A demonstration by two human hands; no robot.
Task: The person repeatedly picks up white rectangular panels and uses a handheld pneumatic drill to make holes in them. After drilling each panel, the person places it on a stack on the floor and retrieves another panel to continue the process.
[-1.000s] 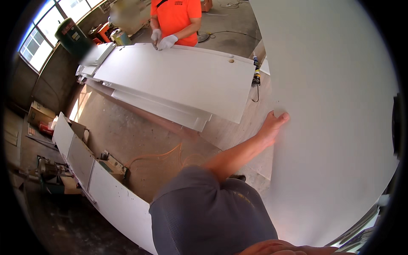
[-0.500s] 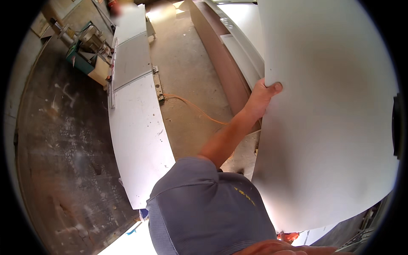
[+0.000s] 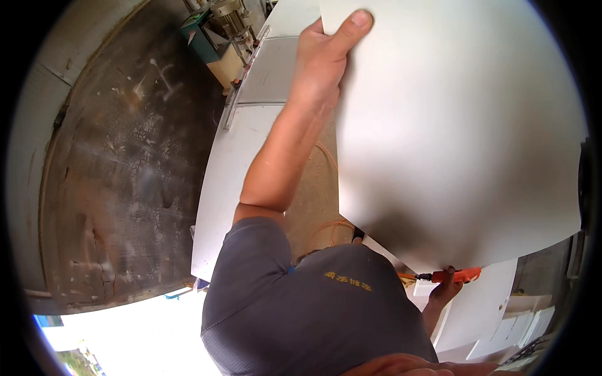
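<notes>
A large white panel fills the right side of the view, tilted, with its near edge toward me. My left hand grips its left edge, thumb on the white face and fingers hidden behind. By the lower edge, my right hand is closed around an orange hand tool. This tool has a black fitting and an orange hose at its left end; its exact kind I cannot make out. The right hand's fingertip is at the panel's near edge, and whether it also supports the panel I cannot tell.
A long white-topped bench runs away on the left, beside a dark stained board. A motorised machine with a green body stands beyond. An orange hose lies coiled on the floor. More white panels are at lower right.
My left hand has swung the panel leftward, hiding the brown-sided stack and much of the floor. My right hand with the orange tool, mostly hidden before, now shows below the panel.
</notes>
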